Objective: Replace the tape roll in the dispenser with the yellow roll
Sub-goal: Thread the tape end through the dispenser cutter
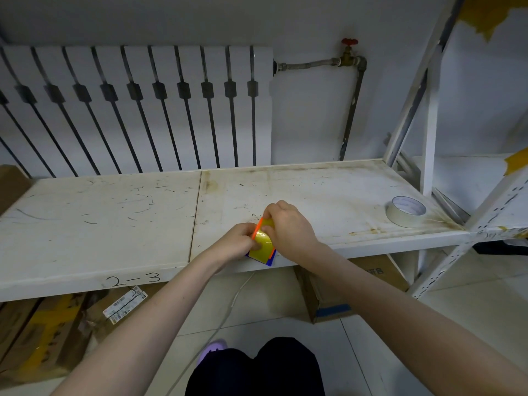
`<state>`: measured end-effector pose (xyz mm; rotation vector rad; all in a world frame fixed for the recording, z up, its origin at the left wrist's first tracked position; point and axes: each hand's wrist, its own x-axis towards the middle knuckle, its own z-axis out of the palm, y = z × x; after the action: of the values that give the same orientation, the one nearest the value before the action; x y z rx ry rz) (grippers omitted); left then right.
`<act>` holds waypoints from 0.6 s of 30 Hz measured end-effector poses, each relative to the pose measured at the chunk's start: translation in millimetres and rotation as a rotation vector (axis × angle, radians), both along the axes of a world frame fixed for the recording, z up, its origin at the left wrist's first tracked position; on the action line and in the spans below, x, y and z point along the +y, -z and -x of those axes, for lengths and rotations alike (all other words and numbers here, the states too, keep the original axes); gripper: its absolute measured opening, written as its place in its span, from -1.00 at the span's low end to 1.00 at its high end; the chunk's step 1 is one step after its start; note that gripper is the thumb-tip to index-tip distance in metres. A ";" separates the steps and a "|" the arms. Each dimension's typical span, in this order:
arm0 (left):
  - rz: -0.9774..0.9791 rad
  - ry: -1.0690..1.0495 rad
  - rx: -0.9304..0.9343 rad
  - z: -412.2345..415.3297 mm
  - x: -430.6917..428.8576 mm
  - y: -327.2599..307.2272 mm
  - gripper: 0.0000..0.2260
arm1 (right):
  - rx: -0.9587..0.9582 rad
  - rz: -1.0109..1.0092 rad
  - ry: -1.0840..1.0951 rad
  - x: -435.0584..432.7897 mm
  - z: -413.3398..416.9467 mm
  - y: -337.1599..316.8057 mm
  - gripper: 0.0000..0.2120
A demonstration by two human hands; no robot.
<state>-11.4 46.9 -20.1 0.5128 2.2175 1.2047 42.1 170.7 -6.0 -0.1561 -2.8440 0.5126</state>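
Both my hands meet at the front edge of the white shelf (pixel 114 212). Between them is the tape dispenser (pixel 268 260), with an orange frame and a blue lower part, and the yellow roll (pixel 261 245) sits in it. My left hand (pixel 238 242) grips the dispenser and roll from the left, thumb on the yellow tape. From the right and above, my right hand (pixel 288 228) pinches the top of the yellow roll by the orange frame. A pale, whitish tape roll (pixel 405 211) lies flat on the shelf at the far right, apart from my hands.
A white radiator (pixel 137 110) stands behind the shelf, with a pipe and red valve (pixel 349 42) to its right. White rack posts (pixel 428 138) rise at the right. Cardboard boxes (pixel 351 290) lie under the shelf. A white cable (pixel 228 310) runs across the tiled floor.
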 end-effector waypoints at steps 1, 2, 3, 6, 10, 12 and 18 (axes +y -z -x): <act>0.008 0.001 0.019 -0.3 -0.2 0.4 -0.77 | -0.005 -0.005 -0.001 -0.9 0.9 -0.3 -0.77; 0.016 -0.001 0.037 -0.5 -0.8 1.3 -0.76 | -0.009 -0.014 0.001 -2.4 1.2 0.4 -0.77; 0.021 -0.003 0.049 -0.9 -1.0 1.9 -0.75 | -0.010 -0.025 0.009 -3.8 1.3 1.5 -0.78; 0.031 -0.006 0.078 -0.4 -1.1 4.8 -0.73 | 0.003 -0.051 0.051 -7.5 0.2 6.8 -0.78; 0.027 -0.010 0.089 -1.7 0.9 5.6 -0.76 | 0.016 -0.064 0.070 -8.5 0.8 8.5 -0.76; 0.031 -0.004 0.091 -1.6 1.4 6.0 -0.78 | 0.011 -0.063 0.066 -7.0 2.1 7.9 -0.78; 0.045 0.010 0.088 -0.9 -3.9 4.5 -0.80 | -0.005 -0.041 -0.013 -4.1 6.1 6.2 -0.86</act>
<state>-10.5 43.0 -24.6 0.5681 2.3076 1.1449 36.0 166.6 -12.2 -0.1322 -2.8593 0.4571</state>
